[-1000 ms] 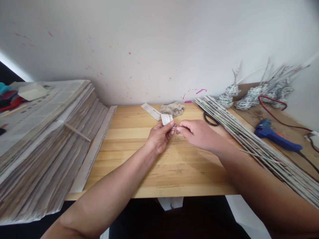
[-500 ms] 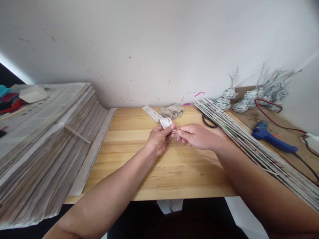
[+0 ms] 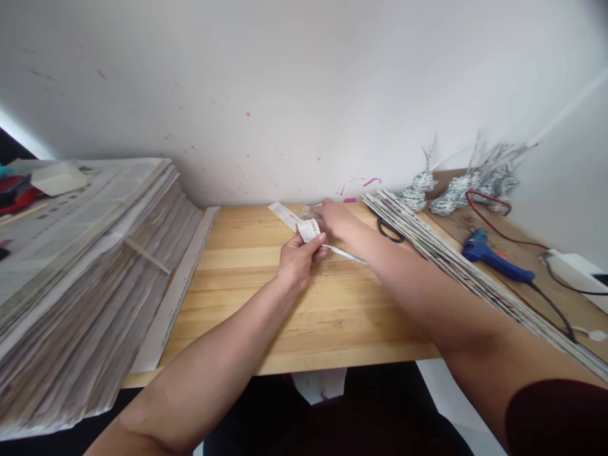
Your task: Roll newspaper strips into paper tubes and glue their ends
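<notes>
My left hand [image 3: 300, 258] pinches a newspaper strip [image 3: 310, 229] between thumb and fingers. The strip's flat tail reaches away toward the wall. Out of the same grip, a thin rolled part [image 3: 344, 254] points right and passes close to my right forearm. My right hand [image 3: 333, 218] is at the back of the table, over a crumpled grey-beige cloth [image 3: 310, 212] that it largely covers. Its fingers point down at the cloth; their tips are hidden, so I cannot see whether they grip it.
A tall newspaper stack [image 3: 109, 272] fills the left. On the right lie a bundle of paper sticks [image 3: 427, 253], black scissor handles [image 3: 390, 231] and a blue glue gun [image 3: 496, 256]. Woven paper figures [image 3: 456, 190] stand behind, near a white power strip [image 3: 577, 272].
My right hand has left the rolled end beside my left hand and moved back onto the cloth. The thin roll now shows. My left hand keeps its pinch. The view has shifted slightly.
</notes>
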A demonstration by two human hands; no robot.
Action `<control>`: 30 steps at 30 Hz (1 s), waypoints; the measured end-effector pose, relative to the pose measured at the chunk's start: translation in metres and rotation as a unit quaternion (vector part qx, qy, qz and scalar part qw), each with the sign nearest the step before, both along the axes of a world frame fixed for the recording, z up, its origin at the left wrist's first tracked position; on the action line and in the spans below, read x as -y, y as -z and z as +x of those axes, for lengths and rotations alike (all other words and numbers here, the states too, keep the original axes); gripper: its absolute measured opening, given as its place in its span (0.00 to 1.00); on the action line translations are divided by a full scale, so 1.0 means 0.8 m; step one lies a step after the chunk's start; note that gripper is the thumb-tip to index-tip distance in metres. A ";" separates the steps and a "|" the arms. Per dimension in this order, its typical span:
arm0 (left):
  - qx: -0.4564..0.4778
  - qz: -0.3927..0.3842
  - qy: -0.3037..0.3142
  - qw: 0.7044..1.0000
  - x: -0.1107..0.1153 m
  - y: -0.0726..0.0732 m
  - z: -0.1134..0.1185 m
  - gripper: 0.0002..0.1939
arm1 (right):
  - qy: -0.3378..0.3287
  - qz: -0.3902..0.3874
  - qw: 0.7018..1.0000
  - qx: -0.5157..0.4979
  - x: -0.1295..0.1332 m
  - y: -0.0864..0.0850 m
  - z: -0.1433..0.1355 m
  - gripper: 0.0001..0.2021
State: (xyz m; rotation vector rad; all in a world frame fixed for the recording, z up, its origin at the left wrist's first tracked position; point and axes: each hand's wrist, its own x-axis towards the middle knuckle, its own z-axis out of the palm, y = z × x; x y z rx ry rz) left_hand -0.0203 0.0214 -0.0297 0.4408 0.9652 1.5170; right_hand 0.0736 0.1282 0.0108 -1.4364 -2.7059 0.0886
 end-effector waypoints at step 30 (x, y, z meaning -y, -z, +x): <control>0.006 -0.032 0.000 0.999 -0.007 -0.009 -0.007 0.10 | -0.035 0.020 0.999 -0.032 0.121 -0.011 0.055 0.09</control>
